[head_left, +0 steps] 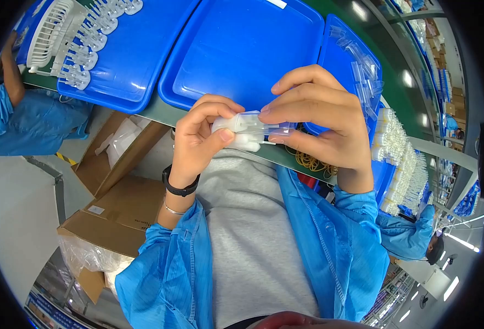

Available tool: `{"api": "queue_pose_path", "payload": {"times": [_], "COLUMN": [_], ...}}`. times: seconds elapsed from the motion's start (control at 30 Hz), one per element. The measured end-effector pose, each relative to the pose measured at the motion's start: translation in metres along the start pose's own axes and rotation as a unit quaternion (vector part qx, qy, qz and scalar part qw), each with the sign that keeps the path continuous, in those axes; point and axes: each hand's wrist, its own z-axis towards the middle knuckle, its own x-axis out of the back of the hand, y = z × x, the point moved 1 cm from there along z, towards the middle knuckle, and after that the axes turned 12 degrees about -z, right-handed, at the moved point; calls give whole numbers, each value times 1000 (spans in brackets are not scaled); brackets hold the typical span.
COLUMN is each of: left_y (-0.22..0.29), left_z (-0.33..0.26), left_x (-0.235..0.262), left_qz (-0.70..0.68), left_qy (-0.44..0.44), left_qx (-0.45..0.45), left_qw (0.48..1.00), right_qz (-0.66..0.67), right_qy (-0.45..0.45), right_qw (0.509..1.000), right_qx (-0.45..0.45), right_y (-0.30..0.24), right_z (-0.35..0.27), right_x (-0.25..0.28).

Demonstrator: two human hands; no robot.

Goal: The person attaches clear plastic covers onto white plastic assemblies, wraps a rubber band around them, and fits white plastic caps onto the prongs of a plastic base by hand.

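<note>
In front of my chest, my left hand pinches a small white plastic part between thumb and fingers. A clear plastic piece lies along this part and reaches toward my right hand. The right thumb and index finger close on the clear piece's far end, while the other fingers are lifted and curved above. A thin white stem sticks out below the clear piece, near the right thumb. My fingers cover some of both pieces, so I cannot tell exactly how they fit together.
Blue trays line the green table's far side. The left one bears rows of clear parts beside a white rack. At right are clear tubes, stacked white parts and rubber bands. Cardboard boxes stand at left; people sit both sides.
</note>
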Motion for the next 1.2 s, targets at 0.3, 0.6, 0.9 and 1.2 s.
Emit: {"api": "queue_pose_path", "payload": {"times": [0.3,0.6,0.9,1.2], "left_y": [0,3,7,17], "left_z": [1,-1,-2,-1], "left_x": [-1,1,-3,1], "left_qz": [-36,18,21,64], "left_qy": [7,18,30,-11], "left_qx": [3,9,-16,11], "left_qw": [999,1000,999,998], "right_qz": [27,-58,-78,-39], "right_qy": [70,64,94,87], "right_qw": [997,995,992,995], "right_qx": [35,47,22,43], "right_y": [5,-1,-8,-3], "right_z": [-4,-8,-12,-12], "right_x": [-13,-14,-16,-17]}}
